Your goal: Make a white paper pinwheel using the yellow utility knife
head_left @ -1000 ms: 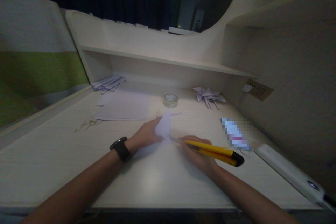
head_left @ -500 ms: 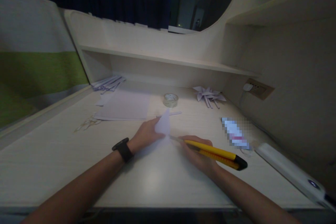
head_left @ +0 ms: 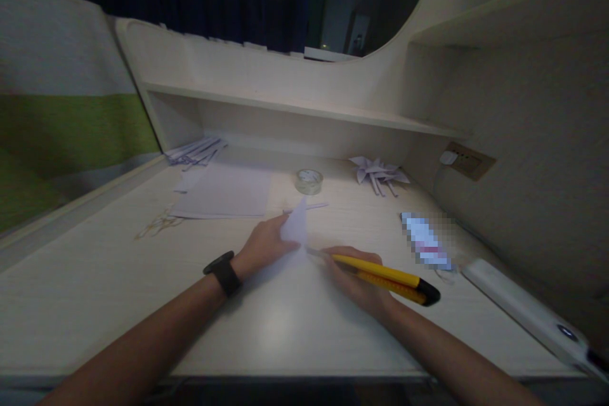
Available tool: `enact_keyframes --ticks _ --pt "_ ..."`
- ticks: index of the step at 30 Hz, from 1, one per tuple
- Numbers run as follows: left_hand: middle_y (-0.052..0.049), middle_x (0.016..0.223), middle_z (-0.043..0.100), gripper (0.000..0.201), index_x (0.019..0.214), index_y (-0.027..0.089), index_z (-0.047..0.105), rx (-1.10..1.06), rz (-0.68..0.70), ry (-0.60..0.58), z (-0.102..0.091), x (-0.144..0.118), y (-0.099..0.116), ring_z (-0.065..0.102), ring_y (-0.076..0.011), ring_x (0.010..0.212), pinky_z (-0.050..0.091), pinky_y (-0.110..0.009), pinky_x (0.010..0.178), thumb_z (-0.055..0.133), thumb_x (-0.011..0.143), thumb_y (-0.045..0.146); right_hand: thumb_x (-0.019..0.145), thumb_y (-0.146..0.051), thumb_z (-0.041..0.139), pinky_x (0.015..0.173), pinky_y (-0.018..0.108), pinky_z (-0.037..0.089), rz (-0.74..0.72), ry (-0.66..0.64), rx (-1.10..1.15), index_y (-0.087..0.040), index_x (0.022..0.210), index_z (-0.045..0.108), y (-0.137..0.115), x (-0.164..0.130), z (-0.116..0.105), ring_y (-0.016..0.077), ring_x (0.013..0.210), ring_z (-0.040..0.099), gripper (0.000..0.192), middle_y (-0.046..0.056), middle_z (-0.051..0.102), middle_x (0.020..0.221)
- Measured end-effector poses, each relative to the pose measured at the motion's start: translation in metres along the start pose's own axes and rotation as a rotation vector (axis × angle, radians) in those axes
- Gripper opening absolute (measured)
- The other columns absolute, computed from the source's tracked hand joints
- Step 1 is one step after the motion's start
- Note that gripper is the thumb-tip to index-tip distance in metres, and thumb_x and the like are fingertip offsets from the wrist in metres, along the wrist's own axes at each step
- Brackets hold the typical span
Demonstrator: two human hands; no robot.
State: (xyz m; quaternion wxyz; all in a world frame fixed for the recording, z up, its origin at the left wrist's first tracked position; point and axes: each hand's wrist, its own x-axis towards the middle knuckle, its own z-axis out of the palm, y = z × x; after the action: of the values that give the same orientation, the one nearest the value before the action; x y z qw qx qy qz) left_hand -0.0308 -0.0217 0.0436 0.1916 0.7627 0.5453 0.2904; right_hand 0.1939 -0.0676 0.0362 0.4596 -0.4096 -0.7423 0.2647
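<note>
**White paper piece (head_left: pixel 295 228) & yellow cutter (head_left: pixel 385 274): handling**

Paper piece is pinched at its left side by the left grip (head_left: pixel 264 244), approx. mid-worktop (head_left: pixel 276 342), nearer than the tape roll (head_left: pixel 309 182). Yellow cutter is clasped near its blade end by the right grip (head_left: pixel 354 276); blade (head_left: pixel 314 251) is directed at the paper's right edge, contact cannot be confirmed. Paper: prob. v. light, flexible, easily creased; should be held by the side opp. blade. Cutter: prob. light, stiff; should be held by body only. Materials: paper matte, pointed at top; cutter body apparently smooth plastic w/ black end; tape clear, ring-shaped.
</note>
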Motion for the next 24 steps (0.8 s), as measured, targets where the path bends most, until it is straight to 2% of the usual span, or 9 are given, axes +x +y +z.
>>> enact_keyframes --ticks 10,24 --pt "-0.009 0.109 0.066 0.048 0.112 0.016 0.06 0.077 -0.037 0.02 0.0032 -0.0001 -0.0001 0.061 -0.027 0.096 0.045 -0.034 0.08 0.066 0.069 0.036 0.079 -0.03 0.062 0.075 0.036 0.055 -0.01 0.008 -0.043 -0.024 0.091 0.071 0.0024 -0.0005 0.0007 0.0216 0.08 0.068 0.015 0.005 0.072 0.089" --pt "-0.01 0.108 0.067 0.046 0.111 0.017 0.061 0.071 -0.025 0.01 0.0022 0.0005 0.0023 0.062 -0.0283 0.095 0.045 -0.036 0.078 0.065 0.069 0.035 0.08 -0.026 0.063 0.071 0.03 0.058 -0.115 0.029 -0.098 -0.022 0.09 0.07 0.0044 -0.0004 0.0018 0.0179 0.075 0.069 0.013 0.004 0.073 0.086"
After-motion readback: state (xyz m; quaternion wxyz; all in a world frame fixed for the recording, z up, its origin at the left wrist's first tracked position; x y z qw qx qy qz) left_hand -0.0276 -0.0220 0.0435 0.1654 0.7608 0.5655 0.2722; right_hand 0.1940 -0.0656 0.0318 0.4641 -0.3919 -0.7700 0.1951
